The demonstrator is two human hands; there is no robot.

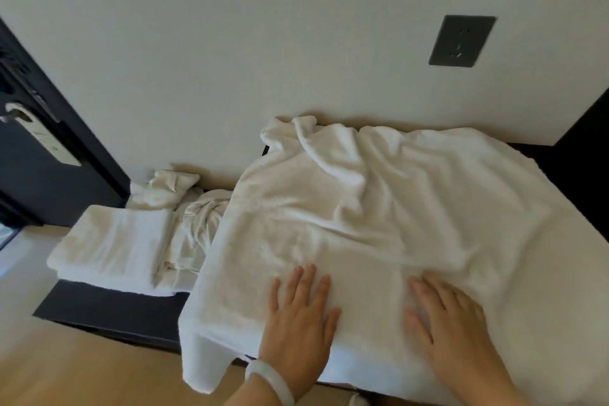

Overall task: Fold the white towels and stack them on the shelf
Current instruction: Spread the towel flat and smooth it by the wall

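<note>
— Closest to us, both hands are down: the left hand (298, 316), a pale bangle (270, 379) on its wrist, and the right hand (451, 323). Each lies flat, fingers straight, palm on the cloth.
— Set apart, aren't they? We see a strip of cloth between them, and neither one pinches anything.
— Right. Under them we have the big towel (379, 224), spread over the dark shelf (108, 306). Its long side seems to run left to right along the wall, and the fingers point across it, toward the wall.
— We note the far edge rumpled up against the wall. The near edge hangs over the shelf front, one corner drooping just left of the left wrist.
— So the hands sit on the near strip, with the bulk of it beyond them.
— Off to the left on the same shelf we spot a folded towel (108, 241), and a crumpled towel (184, 208) between it and the big one.
— Above, a dark wall socket (461, 41).
</note>
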